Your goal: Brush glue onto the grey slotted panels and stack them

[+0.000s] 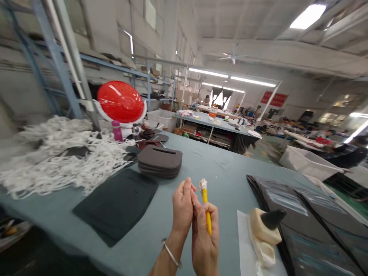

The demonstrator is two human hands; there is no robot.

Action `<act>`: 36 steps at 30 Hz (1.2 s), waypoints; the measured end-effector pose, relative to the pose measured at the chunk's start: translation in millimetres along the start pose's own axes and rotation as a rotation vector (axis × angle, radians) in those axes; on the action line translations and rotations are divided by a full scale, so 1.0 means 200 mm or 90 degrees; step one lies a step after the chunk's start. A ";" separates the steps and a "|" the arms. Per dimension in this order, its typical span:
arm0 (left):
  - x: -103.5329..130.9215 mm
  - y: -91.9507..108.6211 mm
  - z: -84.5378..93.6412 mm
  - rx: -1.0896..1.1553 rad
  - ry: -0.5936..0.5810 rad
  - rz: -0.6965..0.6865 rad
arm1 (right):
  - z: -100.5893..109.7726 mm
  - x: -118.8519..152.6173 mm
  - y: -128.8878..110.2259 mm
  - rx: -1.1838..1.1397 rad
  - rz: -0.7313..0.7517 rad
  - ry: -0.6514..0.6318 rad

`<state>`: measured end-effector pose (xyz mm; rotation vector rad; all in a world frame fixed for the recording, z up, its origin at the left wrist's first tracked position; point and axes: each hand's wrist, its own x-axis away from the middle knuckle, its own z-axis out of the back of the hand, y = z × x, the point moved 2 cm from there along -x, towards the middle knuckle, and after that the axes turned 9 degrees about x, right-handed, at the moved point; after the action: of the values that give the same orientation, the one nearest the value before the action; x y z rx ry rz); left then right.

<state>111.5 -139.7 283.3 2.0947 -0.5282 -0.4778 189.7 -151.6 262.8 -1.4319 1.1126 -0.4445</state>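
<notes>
My right hand (205,234) grips a small yellow-handled brush (205,195), held upright, its tip caked with whitish paste. My left hand (182,207) is closed, thumb up, its fingertips meeting the right hand's fingers; whatever they pinch, if anything, is hidden or too small to name. Both hands are above the blue-grey table (224,168). Beyond the left hand lies a stack of dark rounded panels (160,161) with a slot in the top one. A cream glue bottle (263,230) with a black conical tip lies right of my hands on a white sheet (243,241).
Dark flat sheets (117,203) lie at left beside a heap of white strips (71,153). A pink bottle (117,131) and a red round basin (120,100) are behind. Dark panels with shiny streaks (313,226) cover the right side. Another worktable (212,119) stands farther back.
</notes>
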 end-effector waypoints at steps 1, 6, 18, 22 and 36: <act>-0.03 0.00 0.05 0.026 0.020 0.017 | -0.04 0.00 0.02 -0.002 -0.008 -0.020; -0.21 0.12 0.32 0.198 0.135 -0.009 | -0.20 -0.01 0.05 -0.042 -0.062 -0.123; -0.02 0.13 0.25 0.053 0.028 -0.029 | -0.18 -0.15 0.07 0.010 -0.036 -0.107; -0.02 0.09 0.24 -0.013 0.051 -0.029 | -0.16 -0.12 0.08 0.042 -0.003 -0.138; -0.03 -0.03 0.37 0.184 0.120 0.127 | -0.01 -0.20 0.12 0.065 -0.027 -0.098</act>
<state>69.9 -182.7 240.5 2.3008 -0.7207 -0.0902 161.0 -116.7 254.5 -1.3780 0.9251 -0.4076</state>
